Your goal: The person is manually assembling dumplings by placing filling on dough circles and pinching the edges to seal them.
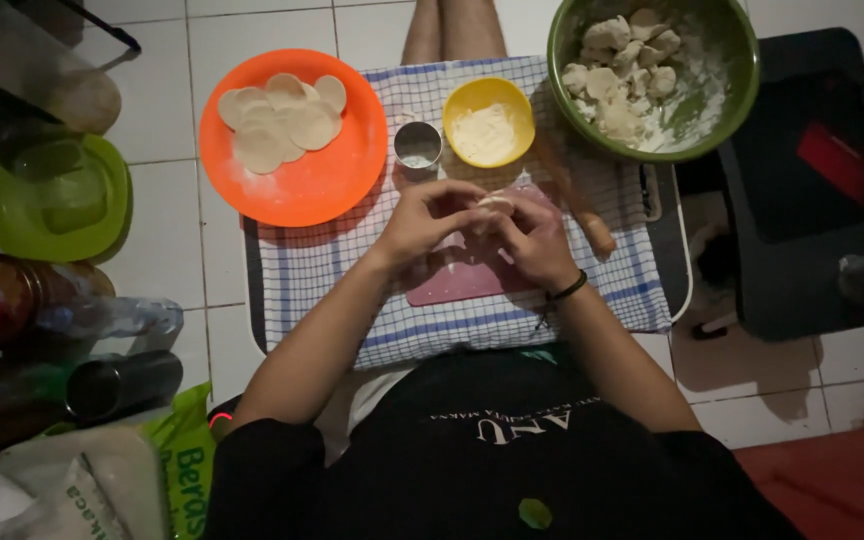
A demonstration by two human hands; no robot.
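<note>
in the head view both hands, left hand (424,222) and right hand (532,238), pinch a small dough piece (495,204) together over a pink board (457,275) on a checked cloth (322,270), below a yellow bowl (489,122).

dim light falls on a white tiled floor (252,35) with a dark mat (812,200) at right.

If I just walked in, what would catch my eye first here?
Probably the bright orange plate of flat dough rounds at upper left, and the green bowl of floury dough lumps at upper right. In the middle, both hands pinch a small dough piece over a pink board.
</note>
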